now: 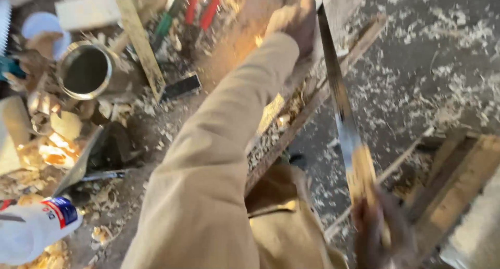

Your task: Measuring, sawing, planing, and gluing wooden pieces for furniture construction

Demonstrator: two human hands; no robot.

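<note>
**Hand saw at the table edge**

Head view: The left hand (pixel 291 21), at the end of a tan sleeve (pixel 219 144), pressed down on a wooden plank (pixel 250 34) near the far edge of the table (pixel 156 128), fingers curled over the wood; how tightly it gripped couldn't be told thru the blur. The right hand (pixel 377 232) was low at the frame's bottom, closed round the pale wooden handle of a hand saw (pixel 344 113). The blade ran up & away from that hand toward the left hand, its far end just beside the knuckles, along the table's edge strip (pixel 312 107). Whether the teeth touched wood was not clear.

On the table, left of the sleeve: an open metal can (pixel 83 71), a white plastic bottle (pixel 31 230) w/ a red-and-blue label lying at the near corner, a small dark rectangular block (pixel 179 86), a thin wooden slat (pixel 140 40) slanting across, & red- and green-handled tools (pixel 203 8) at the far side. Wood shavings (pixel 47 149) lay heaped around the can. Beyond the table, the grey floor (pixel 442 50) was strewn w/ shavings; a wooden frame (pixel 458 180) stood at the right.
</note>
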